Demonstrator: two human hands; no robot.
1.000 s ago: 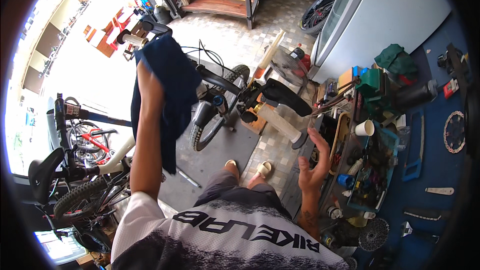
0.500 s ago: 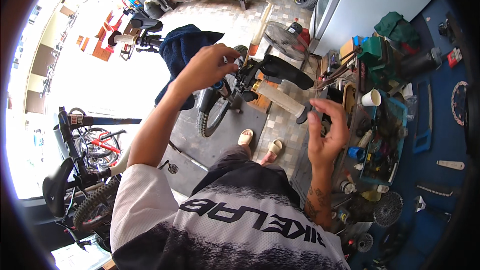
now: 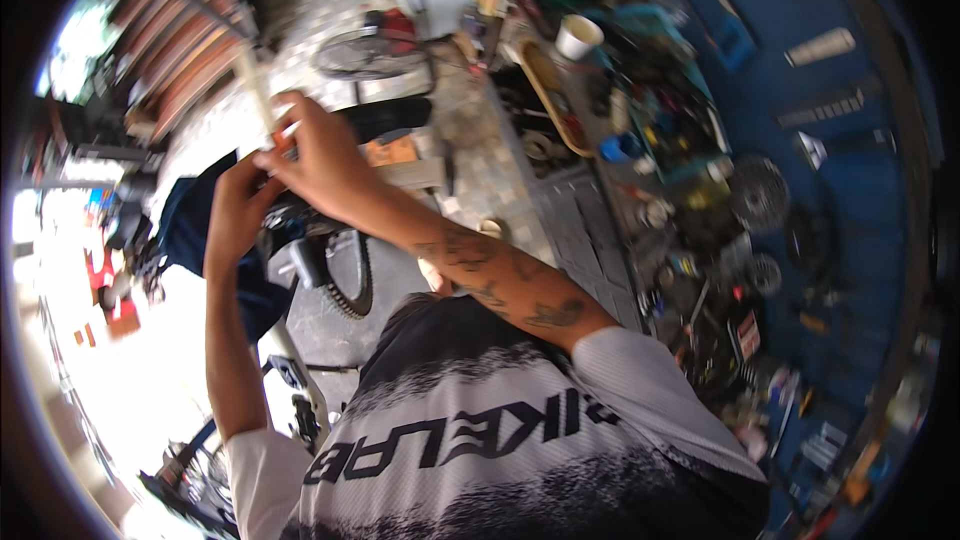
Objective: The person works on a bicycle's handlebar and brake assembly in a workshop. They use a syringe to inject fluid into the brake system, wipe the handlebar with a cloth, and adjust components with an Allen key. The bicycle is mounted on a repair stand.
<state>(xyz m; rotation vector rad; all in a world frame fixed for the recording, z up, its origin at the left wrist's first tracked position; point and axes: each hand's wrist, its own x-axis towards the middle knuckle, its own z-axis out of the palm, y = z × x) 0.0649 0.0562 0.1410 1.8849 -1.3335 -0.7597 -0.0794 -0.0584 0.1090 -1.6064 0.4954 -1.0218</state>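
My left hand [image 3: 245, 195] is raised beside the dark navy cloth [image 3: 190, 220], which lies draped over the front of a bicycle. My right hand [image 3: 305, 150] reaches across to the left and meets the left one, its fingers by a long pale strip [image 3: 249, 80]. Blur hides whether either hand grips anything. A black bicycle part [image 3: 392, 116], perhaps the saddle or bar end, sticks out beyond my right wrist. Below are the front tyre [image 3: 360, 295] and, partly behind my right forearm, a pale bar [image 3: 405, 175].
A cluttered bench [image 3: 585, 178] runs along the right with a white cup [image 3: 578, 37], tray and parts, beside a blue tool board [image 3: 820, 190]. A fan [image 3: 365, 58] stands ahead on the tiled floor [image 3: 470, 195]. Wooden steps [image 3: 175, 30] rise at upper left.
My right hand has moved from beside the handlebar grip far left to my left hand. My left hand lifted off the cloth's top. The whole view has swung round and blurred.
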